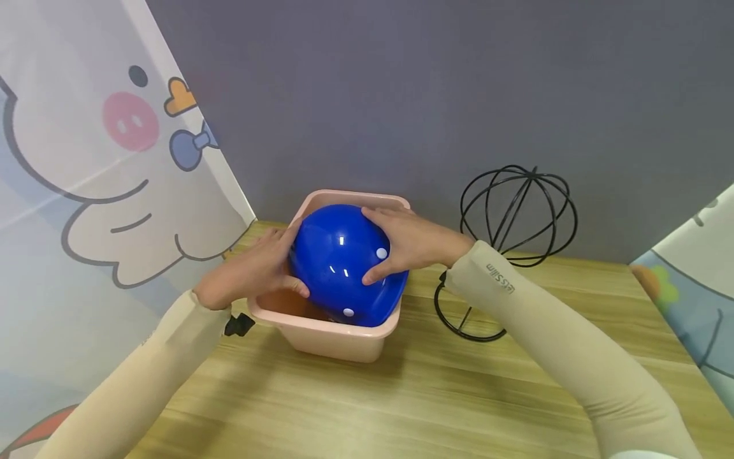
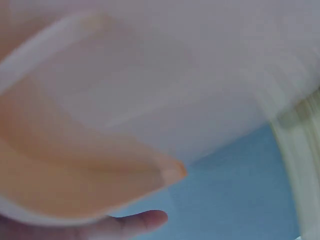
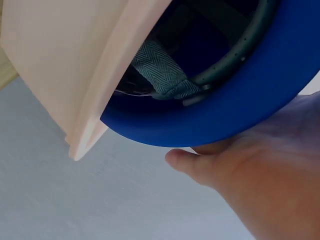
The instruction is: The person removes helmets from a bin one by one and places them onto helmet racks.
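A shiny blue hard hat (image 1: 338, 255) with white rivets sits tilted, dome up, in the mouth of a pink plastic bin (image 1: 338, 344). My left hand (image 1: 255, 268) grips its left side, thumb toward the front. On the other side my right hand (image 1: 407, 239) holds the shell, with fingers over the top and thumb near a rivet. Seen from below in the right wrist view, the brim (image 3: 210, 132) overlaps the bin's rim, and a grey woven strap (image 3: 160, 70) shows inside. The left wrist view is blurred and shows the bin (image 2: 85, 190) and a finger (image 2: 145, 220).
A black wire stand (image 1: 518, 217) with a round cage top and ring base stands right of the bin, close to my right forearm. Behind the wooden table (image 1: 344, 408) rises a grey wall (image 1: 430, 95). Cartoon-printed panels (image 1: 115, 191) border the left and right.
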{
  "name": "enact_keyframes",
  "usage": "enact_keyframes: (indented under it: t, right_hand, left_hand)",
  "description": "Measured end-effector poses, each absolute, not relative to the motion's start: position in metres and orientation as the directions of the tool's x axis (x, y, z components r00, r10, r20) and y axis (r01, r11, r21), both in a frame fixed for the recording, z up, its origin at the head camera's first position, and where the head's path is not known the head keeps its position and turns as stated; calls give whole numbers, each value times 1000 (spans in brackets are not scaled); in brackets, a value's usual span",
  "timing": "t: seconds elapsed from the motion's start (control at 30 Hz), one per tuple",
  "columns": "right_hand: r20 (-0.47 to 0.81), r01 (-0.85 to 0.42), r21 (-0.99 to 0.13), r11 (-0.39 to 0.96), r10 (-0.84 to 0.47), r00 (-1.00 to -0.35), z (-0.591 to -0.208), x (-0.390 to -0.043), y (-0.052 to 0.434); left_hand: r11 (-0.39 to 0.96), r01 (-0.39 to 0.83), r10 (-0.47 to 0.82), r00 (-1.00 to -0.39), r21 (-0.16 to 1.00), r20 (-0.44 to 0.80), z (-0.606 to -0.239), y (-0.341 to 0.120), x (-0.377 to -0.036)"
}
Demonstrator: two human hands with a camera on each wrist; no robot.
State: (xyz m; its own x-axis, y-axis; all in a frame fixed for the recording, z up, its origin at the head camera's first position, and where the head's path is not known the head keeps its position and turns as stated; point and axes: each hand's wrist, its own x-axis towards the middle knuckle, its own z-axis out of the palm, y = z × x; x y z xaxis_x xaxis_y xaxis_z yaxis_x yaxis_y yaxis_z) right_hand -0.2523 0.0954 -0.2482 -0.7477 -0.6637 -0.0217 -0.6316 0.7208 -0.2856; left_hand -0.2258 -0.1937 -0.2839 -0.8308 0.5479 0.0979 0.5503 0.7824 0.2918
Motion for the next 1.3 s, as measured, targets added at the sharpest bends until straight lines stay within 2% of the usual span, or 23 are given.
enact_keyframes:
  t: [0.23,0.4,0.5,0.7,0.9,0.97,1.07,1.2,1.3]
  right_hand:
    - [49,-636,-290,715,-653,-756,-239,-241,99]
    - [90,-635,-275,722,-638,-765,-231,-234,100]
    - [113,-628,-301,718,-626,-771,-228,-231,102]
    - [246,-667,-346,660,-622,-743,-225,-227,113]
    - [382,-738,-296,606,-633,-673,-223,-219,118]
    - [409,-760,-278,587,-644,-647,-222,-217,117]
    - [393,-765,-276,582,-658,-643,-223,-216,115]
    - [225,-729,-311,610,-698,-680,-237,-218,107]
    - [148,-716,-330,615,-716,-682,-250,-221,102]
  left_hand:
    - [729,614,584,-789,302,193,-264,-195,-213]
    - [746,600,556,-800,288,225,-250,-195,-203]
    - [747,614,543,-785,256,297,-244,-196,-199]
    - [683,700,530,-671,208,518,-232,-196,-193]
    - [601,789,523,-512,132,681,-229,-198,-192]
    - [607,789,518,-485,97,704,-231,-199,-195]
    - [622,776,537,-518,102,666,-242,-197,-201]
    - [649,731,584,-657,211,477,-264,-193,-207]
    - [679,691,601,-717,248,353,-275,-191,-207]
